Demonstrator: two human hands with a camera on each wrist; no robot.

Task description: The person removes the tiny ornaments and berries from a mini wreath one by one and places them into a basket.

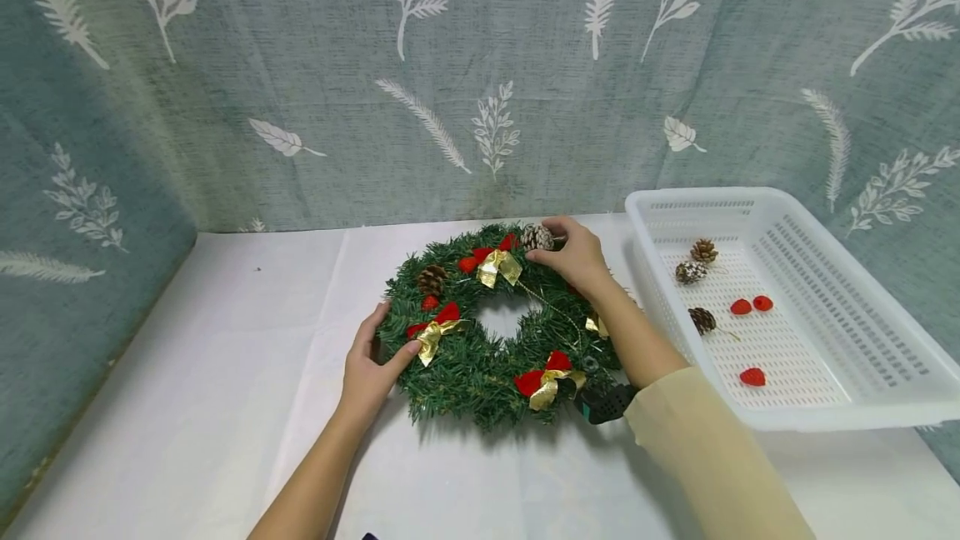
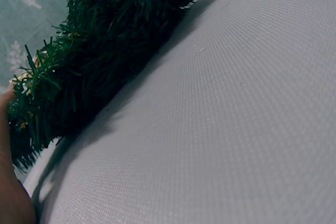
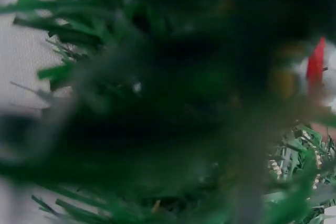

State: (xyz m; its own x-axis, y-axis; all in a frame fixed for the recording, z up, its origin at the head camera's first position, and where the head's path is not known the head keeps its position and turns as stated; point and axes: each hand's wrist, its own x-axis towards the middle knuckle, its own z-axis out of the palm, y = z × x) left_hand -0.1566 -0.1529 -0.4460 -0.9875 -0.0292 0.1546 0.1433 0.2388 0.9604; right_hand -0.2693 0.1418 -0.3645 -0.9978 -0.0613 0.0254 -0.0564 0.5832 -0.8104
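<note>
A green wreath [image 1: 465, 377] lies on the white cloth, trimmed with red and gold bows [image 1: 429, 343], a brown pinecone [image 1: 432, 279] and red berries [image 1: 430, 302]. My left hand [image 1: 369, 365] grips its left edge, thumb on top beside a bow and fingers round the outer side. At the wreath's far right part, my right hand [image 1: 576, 258] pinches a white-tipped pinecone [image 1: 536, 237] between thumb and fingers, right beside the top bow. The left wrist view has the wreath's shaded side [image 2: 105, 61]; blurred green needles [image 3: 73, 30] fill most of the right wrist view.
To the right stands a white perforated basket [image 1: 892, 315] with several pinecones [image 1: 691, 272] and red berries [image 1: 752, 377] inside. A dark wrist camera [image 1: 607, 403] overlaps the wreath's lower right. Behind the table hangs a grey-green leaf-patterned curtain [image 1: 322, 82].
</note>
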